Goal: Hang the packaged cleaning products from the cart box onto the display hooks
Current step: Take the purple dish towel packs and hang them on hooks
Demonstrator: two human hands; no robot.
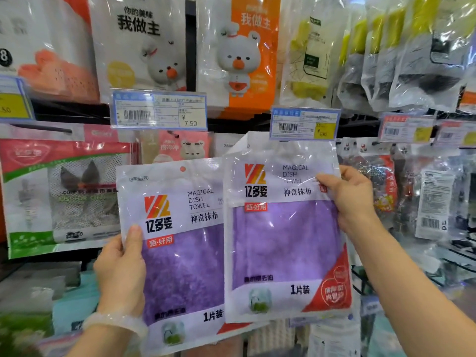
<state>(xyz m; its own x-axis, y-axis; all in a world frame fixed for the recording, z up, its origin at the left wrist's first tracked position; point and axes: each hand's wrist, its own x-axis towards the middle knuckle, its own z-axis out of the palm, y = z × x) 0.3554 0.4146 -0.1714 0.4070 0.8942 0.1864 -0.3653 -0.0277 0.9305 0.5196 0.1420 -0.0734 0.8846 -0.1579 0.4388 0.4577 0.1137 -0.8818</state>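
Counts: 2 purple Magical Dish Towel packs, one point(180, 253) on the left, one point(283, 228) on the right. 2 bare hands, left point(121, 274) and right point(353, 199), one per pack. 2 bear-print packs up top, white point(144, 42) and orange point(247, 52). 1 mesh-bag pack point(61, 197) at left. Price tags readable: 2, a 7.50 one point(159, 110) and a yellow-sticker one point(304, 124); others were too blurred to count.

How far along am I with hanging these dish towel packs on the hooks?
Done: can't tell; no purple pack is seen already hanging. In hand: your right hand lifts one dish towel pack so its top sits just under the price tag, seemingly at a hook that is hidden. Your left hand holds a second pack lower down. Left: hang both; the cart box is out of view.
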